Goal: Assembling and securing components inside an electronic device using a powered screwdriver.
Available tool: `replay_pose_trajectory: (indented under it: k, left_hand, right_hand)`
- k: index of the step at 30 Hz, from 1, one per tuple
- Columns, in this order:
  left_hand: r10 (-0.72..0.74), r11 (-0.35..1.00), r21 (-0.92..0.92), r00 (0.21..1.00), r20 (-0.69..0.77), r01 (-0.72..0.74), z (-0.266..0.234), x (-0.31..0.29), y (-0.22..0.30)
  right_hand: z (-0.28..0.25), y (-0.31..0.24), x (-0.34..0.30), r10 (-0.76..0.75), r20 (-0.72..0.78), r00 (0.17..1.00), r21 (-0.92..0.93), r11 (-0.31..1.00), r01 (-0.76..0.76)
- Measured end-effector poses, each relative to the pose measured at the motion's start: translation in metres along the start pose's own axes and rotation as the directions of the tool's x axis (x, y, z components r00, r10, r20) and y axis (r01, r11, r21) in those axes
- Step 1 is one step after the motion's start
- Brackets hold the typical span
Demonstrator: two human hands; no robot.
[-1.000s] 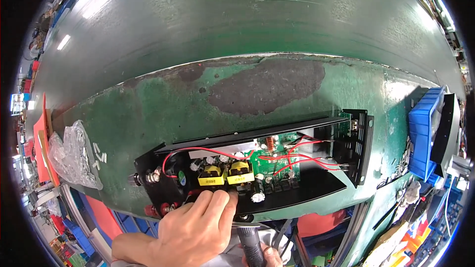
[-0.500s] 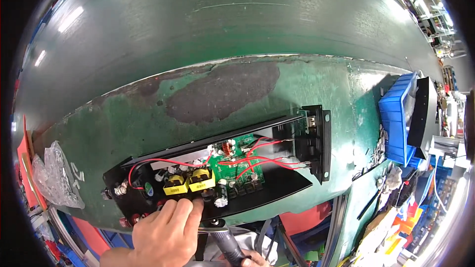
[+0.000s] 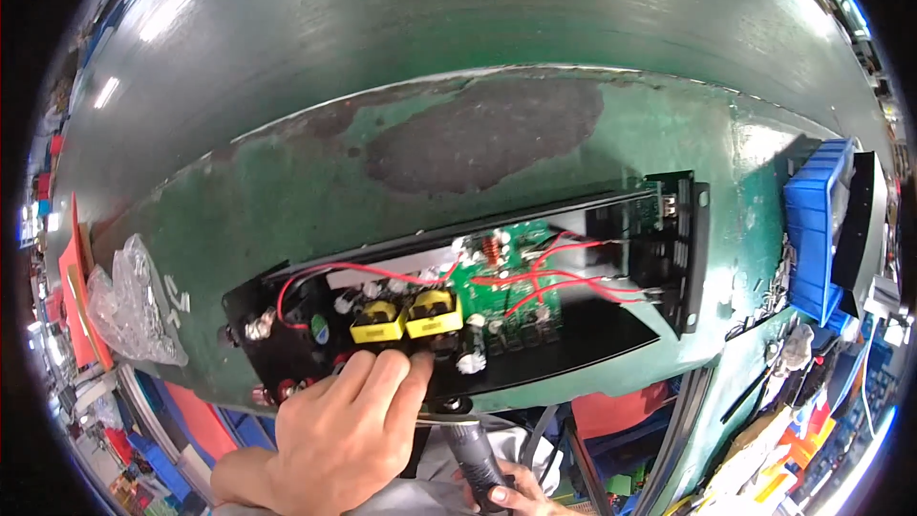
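Observation:
A long black metal case (image 3: 573, 358), open on top, lies slanted across the green bench. Inside it are a green circuit board (image 3: 492, 298), two yellow-wrapped transformers (image 3: 435, 313) and red wires (image 3: 573, 279). My left hand (image 3: 349, 435) grips the near wall of the case below the transformers, its fingers bent over the edge and close together. What its thumb does is hidden. Low in the view, my right hand (image 3: 521, 492) is wrapped round a black electric screwdriver (image 3: 473, 459), whose upper end points at the near side of the case. Its tip cannot be made out.
A crumpled clear plastic bag (image 3: 138, 311) lies at the left beside small white pieces (image 3: 174, 301). To the right stands a blue plastic bin (image 3: 817, 234) with a black panel (image 3: 864, 229) against it. The bench's front edge runs just below the case.
The whole view has shifted, so bench and case appear farther right and slightly higher. More of my right hand shows. My left hand keeps its place on the case.

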State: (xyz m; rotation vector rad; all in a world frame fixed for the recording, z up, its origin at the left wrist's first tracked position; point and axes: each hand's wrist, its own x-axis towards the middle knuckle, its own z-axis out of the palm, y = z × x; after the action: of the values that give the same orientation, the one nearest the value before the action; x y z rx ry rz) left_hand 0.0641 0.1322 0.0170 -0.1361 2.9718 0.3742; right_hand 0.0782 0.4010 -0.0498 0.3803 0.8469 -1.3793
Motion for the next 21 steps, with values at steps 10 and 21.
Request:
replay_pose_trajectory:
  k: [10, 21]
  left_hand:
    - [0.041, 0.997, 0.074, 0.992, -0.118, -0.032, 0.010, -0.009, -0.006]
    - [0.036, 0.997, 0.067, 0.989, -0.143, -0.026, 0.011, -0.007, -0.004]
  right_hand:
    - [-0.017, 0.018, 0.006, -0.066, 0.041, 0.997, -0.259, 0.963, 0.075]
    - [-0.020, 0.042, 0.012, -0.112, 0.019, 0.994, -0.139, 0.984, 0.113]
